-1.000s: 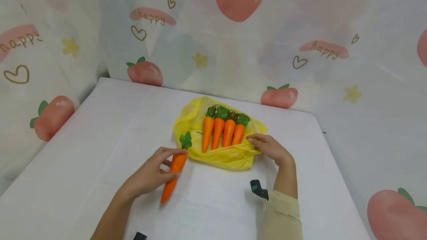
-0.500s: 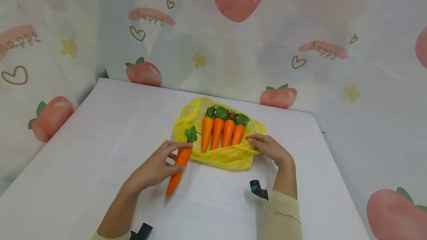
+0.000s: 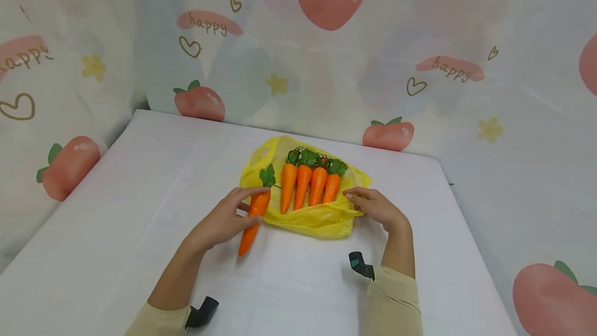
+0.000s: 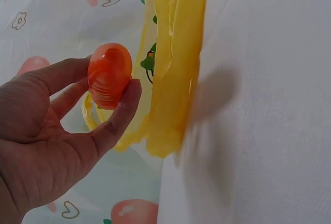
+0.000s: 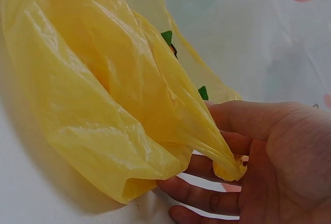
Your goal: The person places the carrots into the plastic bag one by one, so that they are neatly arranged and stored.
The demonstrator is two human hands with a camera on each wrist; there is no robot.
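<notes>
My left hand [image 3: 223,226] holds an orange carrot [image 3: 260,205] between thumb and fingers, its green leaves overlapping the left edge of a yellow plastic bag [image 3: 322,224] in the head view. The left wrist view looks onto the rounded end of this carrot [image 4: 109,76], gripped at its sides. My right hand [image 3: 379,207] pinches the bag's right edge; in the right wrist view the gathered yellow plastic [image 5: 222,154] passes between thumb and fingers. Several carrots [image 3: 303,185] lie side by side in the bag's wide mouth, leafy tops pointing away.
A white-covered table [image 3: 298,289] carries the bag towards its back. Printed cloth walls [image 3: 317,92] with peaches and hearts rise behind and at the sides. Black camera mounts [image 3: 202,312] sit on both wrists beside beige sleeves [image 3: 396,299].
My left hand has moved forward and to the right with the carrot, bringing its leaves over the bag's left edge. My right hand has stayed on the bag, and the carrots inside have not moved.
</notes>
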